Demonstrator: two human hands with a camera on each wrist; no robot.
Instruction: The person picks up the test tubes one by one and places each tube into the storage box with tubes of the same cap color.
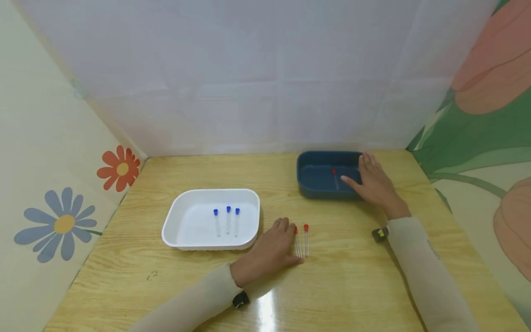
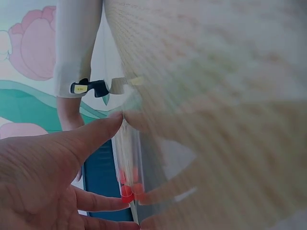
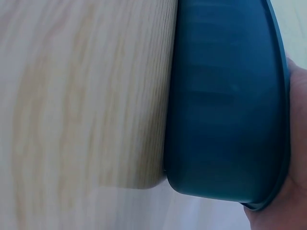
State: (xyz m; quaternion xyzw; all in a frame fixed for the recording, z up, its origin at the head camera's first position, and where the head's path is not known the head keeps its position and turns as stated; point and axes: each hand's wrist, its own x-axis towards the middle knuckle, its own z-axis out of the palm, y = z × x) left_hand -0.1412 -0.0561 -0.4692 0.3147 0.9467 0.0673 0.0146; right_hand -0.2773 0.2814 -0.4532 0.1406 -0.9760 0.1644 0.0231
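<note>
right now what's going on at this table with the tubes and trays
A person is handling capped tubes. The left hand rests on the table beside two red-capped tubes, thumb touching them. The right hand lies over the blue tray, which holds one red-capped tube. Three blue-capped tubes lie in the white tray.
</note>
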